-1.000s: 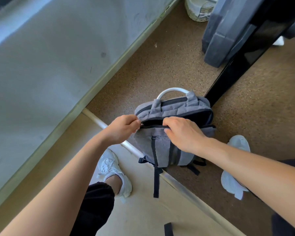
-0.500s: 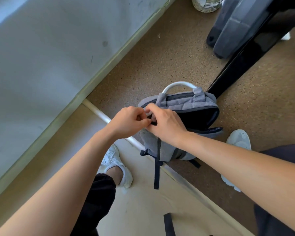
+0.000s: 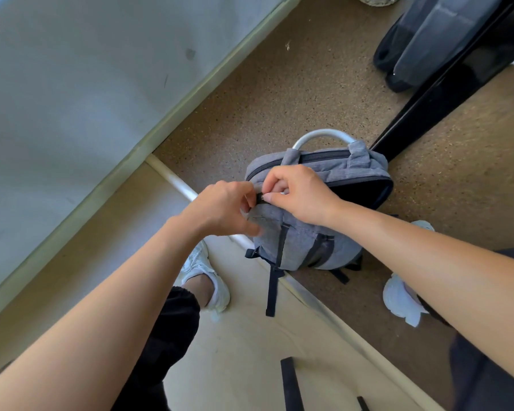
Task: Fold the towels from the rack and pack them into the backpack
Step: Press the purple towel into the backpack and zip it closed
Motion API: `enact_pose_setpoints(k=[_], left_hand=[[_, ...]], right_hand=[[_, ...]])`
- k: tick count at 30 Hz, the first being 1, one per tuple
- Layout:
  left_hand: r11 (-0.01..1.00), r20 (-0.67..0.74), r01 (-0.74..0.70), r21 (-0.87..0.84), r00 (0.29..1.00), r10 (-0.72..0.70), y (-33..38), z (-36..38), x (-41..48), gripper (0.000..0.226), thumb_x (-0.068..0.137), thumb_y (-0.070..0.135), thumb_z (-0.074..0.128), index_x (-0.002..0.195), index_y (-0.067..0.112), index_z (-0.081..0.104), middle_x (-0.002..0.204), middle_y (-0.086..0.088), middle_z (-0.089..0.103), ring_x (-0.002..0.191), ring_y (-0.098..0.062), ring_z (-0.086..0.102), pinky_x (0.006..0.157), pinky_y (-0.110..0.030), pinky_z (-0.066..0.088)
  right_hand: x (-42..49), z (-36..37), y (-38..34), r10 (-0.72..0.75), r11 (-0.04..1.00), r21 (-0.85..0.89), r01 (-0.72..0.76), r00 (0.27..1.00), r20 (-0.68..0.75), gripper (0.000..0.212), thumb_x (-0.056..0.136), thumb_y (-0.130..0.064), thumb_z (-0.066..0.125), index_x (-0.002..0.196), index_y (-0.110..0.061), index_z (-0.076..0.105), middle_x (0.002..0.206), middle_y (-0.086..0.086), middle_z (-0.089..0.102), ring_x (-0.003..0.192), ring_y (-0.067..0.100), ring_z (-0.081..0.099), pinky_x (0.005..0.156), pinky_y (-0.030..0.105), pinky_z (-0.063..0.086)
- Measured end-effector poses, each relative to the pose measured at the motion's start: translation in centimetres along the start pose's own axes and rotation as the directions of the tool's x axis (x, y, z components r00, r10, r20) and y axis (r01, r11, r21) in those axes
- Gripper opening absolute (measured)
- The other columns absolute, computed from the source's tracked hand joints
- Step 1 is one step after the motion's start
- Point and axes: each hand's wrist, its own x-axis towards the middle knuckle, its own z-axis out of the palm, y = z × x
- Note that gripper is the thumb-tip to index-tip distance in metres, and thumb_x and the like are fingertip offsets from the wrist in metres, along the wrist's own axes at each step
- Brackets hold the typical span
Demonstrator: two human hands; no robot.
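A grey fabric backpack with black straps and a pale curved top handle [image 3: 318, 203] stands upright on the speckled brown floor [image 3: 279, 93] at centre frame, at the edge of a pale mat. The left hand [image 3: 220, 210] is closed, pinching the bag's fabric at the near-left corner of the opening. The right hand [image 3: 297, 194] is also closed, thumb and forefinger nipped on what appears to be the black zip pull [image 3: 260, 198] at the same corner. The main compartment gapes dark along its right side.

Judgement on progress: the work concerns the zip only; whether opening or closing cannot be determined. No towels and no rack are in view, so folded or packed quantities cannot be confirmed.

Obscured: the compartment interior is in shadow; the hands cover the zip's left end; dark objects at upper right are cut off and unidentified.
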Motion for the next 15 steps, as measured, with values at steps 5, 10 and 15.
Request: enact_pose_setpoints(k=[5,10,15], left_hand=[[0.98,-0.107,-0.078,0.185,0.989,0.099,0.5,2.0,0.9,0.024,0.087,0.04,0.075,0.093,0.02,0.061,0.089,0.004,0.071,0.088,-0.024,0.066,0.074,-0.036,0.05],[0.975,-0.058,-0.051,0.214,0.996,0.064,0.3,1.8,1.1,0.024,0.089,0.037,0.072,0.084,0.018,0.058,0.083,-0.004,0.066,0.083,-0.03,0.06,0.07,-0.038,0.048],[0.97,-0.052,0.024,0.242,0.999,-0.012,0.0,1.6,1.0,0.026,0.09,0.039,0.072,0.081,0.021,0.055,0.082,0.001,0.06,0.082,-0.028,0.056,0.062,-0.032,0.037]], right_hand=[[-0.5,-0.7,0.0,-0.11,0.98,-0.168,0.109,0.994,0.002,0.006,0.092,-0.017,0.067,0.09,-0.019,0.063,0.07,-0.008,0.067,0.067,0.003,0.058,0.066,0.03,0.042],[-0.9,-1.5,0.0,-0.113,0.949,-0.294,0.11,0.994,0.005,0.005,0.094,-0.018,0.06,0.092,-0.021,0.056,0.066,-0.006,0.06,0.069,0.018,0.057,0.069,0.037,0.048],[-1.4,-4.1,1.1,0.006,0.978,-0.208,-0.01,1.0,-0.018,0.014,0.092,-0.015,0.065,0.09,-0.021,0.052,0.058,-0.01,0.053,0.061,0.002,0.049,0.067,0.031,0.035]])
